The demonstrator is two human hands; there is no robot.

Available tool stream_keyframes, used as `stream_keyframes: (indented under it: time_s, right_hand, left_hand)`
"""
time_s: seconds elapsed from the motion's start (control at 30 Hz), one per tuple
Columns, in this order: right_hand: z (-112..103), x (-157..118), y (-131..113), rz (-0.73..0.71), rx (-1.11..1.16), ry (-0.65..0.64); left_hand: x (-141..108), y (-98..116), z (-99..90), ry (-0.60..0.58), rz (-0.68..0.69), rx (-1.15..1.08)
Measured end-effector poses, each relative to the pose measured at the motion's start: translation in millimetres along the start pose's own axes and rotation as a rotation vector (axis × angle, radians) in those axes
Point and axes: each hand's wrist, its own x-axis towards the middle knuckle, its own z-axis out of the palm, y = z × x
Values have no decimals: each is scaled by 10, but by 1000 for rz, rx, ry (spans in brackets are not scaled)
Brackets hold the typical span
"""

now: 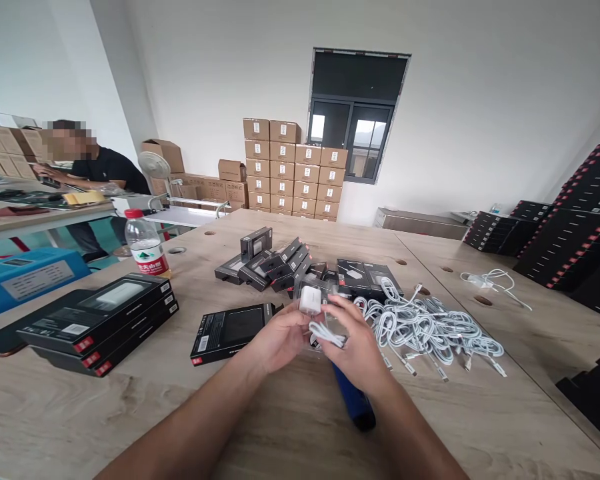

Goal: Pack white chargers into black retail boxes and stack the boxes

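In front of me, my left hand [283, 339] is closed around a clear plastic tray that carries a white charger plug [311, 299]. My right hand [359, 343] pinches a coiled white cable [327, 333] against the tray's lower part. How far the cable sits inside the tray is hidden by my fingers. A flat black box [230, 331] lies left of my left hand. To the right spreads a heap of white cables [425, 327]. Under my right wrist lies a dark blue cylindrical object [354, 400], partly covered.
Several black boxes [285, 263] lie loosely behind my hands. At left are stacked black boxes [105, 313], a water bottle [145, 247] and a blue case [30, 277]. Tall black box stacks [565, 233] stand at right. A person [100, 163] sits at another table.
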Motion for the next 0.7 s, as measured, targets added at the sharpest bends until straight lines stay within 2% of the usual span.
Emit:
stream_keyframes:
  time_s: [0.07, 0.13, 0.27, 0.33, 0.4, 0.57, 0.7]
  right_hand:
    - [-16, -9, 19, -112, -72, -111]
    - [-22, -30, 41, -134, -73, -129]
    - [-14, -81, 49, 81, 0, 75]
    - [-7, -93, 38, 134, 27, 144]
    - [1, -91, 32, 92, 23, 141]
    - [30, -52, 60, -127, -61, -43]
    - [70, -32, 10, -117, 15, 3]
  left_hand:
    - [-5, 0, -19, 6, -32, -12]
    - [-6, -5, -27, 9, -60, -16]
    - [2, -45, 3, -53, -40, 5]
    - [3, -68, 31, -22, -13, 14]
    - [-1, -81, 54, 27, 16, 19]
    - [-61, -59, 100, 31, 41, 48]
    - [-121, -3, 134, 13, 49, 50]
